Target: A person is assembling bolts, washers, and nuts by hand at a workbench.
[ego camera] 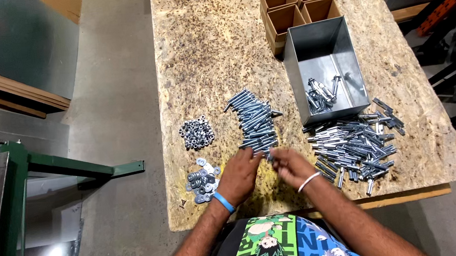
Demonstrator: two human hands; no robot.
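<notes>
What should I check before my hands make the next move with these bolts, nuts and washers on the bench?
1. Both hands together over one small metal part: ok; left hand, right hand.
2. Exactly what the fingers pinch: cannot tell, too small.
3. Bolt pile within reach just beyond the hands: ok.
4. Nut pile and washer pile kept apart: ok.
5. Metal bin has room: ok, only a few pieces in it.
6. Four cardboard boxes hold anything: cannot tell.
</notes>
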